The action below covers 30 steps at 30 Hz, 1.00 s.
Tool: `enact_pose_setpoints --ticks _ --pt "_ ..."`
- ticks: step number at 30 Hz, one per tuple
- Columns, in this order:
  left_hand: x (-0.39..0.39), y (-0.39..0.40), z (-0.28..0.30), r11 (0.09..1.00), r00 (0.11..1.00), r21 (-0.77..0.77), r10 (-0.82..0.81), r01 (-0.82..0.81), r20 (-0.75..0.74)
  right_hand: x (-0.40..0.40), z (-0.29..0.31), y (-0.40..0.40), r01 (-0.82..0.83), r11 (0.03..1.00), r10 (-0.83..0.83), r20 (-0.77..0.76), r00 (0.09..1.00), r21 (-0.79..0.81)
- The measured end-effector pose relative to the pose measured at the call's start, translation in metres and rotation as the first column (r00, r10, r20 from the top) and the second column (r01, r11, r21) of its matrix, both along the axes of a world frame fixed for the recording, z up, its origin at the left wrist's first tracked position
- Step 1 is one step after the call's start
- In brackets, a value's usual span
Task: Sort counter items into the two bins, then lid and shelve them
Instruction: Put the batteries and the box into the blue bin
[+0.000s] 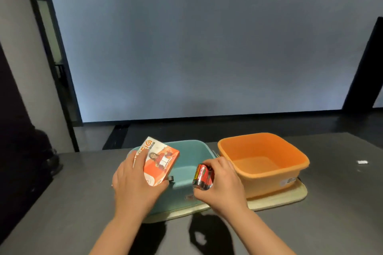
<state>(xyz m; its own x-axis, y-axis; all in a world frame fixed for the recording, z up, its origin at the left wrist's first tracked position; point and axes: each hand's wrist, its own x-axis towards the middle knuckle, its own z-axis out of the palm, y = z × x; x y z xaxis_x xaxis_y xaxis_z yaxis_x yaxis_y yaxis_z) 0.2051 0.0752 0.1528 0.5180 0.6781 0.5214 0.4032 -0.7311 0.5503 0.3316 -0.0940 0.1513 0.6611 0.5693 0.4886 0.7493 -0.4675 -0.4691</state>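
We observe two open-topped plastic bins standing side by side on the dark grey surface [342, 192]: a teal rectangular bin [192, 151] on the left and an orange rectangular bin [263, 163] on the right, close together. Each rests on a flat cream-coloured lid or tray [279, 201] that shows beneath its base. Our left hand [132, 184] grips an orange-and-white printed cardboard box [159, 161], fingers along its left edge and thumb under its near corner, holding it tilted over the left part of the teal bin. Our right hand [221, 184] holds a pack of red cylindrical batteries in clear wrap [202, 177] with curled fingers, positioned over the near right rim of the teal bin. A small dark object [171, 178] lies inside the teal bin; we cannot identify it. A small white scrap [363, 162] lies on the surface, well apart to the right of the orange bin.
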Motion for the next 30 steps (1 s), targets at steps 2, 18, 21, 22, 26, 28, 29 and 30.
enact_pose_setpoints --ticks 2,18,21,22,26,28,29,30 --pt "0.009 0.020 0.000 1.000 1.000 -0.003 0.011 -0.011 -0.024 0.009 0.003 0.028 -0.004 1.000 0.004 -0.022 1.000 0.002" --pt "0.080 0.067 -0.052 0.999 0.960 -0.008 -0.035 0.034 -0.277 0.044 -0.057 0.104 0.118 0.992 -0.128 -0.274 0.953 -0.053" --pt "0.082 0.061 -0.050 0.991 0.950 -0.112 -0.107 0.076 -0.295 0.047 -0.055 0.096 0.119 0.993 -0.116 -0.257 0.959 -0.004" --pt "0.080 0.058 -0.050 0.991 0.953 -0.113 -0.102 0.072 -0.287 0.046 -0.055 0.091 0.117 0.993 -0.111 -0.247 0.963 0.008" --pt "0.066 0.037 -0.047 0.985 0.984 -0.149 -0.113 0.092 -0.137 0.044 -0.051 0.062 0.135 0.989 -0.121 -0.215 0.969 0.053" --pt "0.060 0.016 -0.046 0.980 0.988 -0.153 -0.137 0.124 -0.075 0.041 -0.050 0.041 0.163 0.984 -0.144 -0.205 0.968 0.077" --pt "0.058 0.004 -0.046 0.978 0.986 -0.144 -0.159 0.150 -0.058 0.038 -0.049 0.029 0.179 0.980 -0.160 -0.206 0.965 0.081" --pt "0.058 -0.010 -0.045 0.973 0.979 -0.133 -0.196 0.188 -0.051 0.035 -0.049 0.015 0.198 0.977 -0.177 -0.210 0.961 0.081"
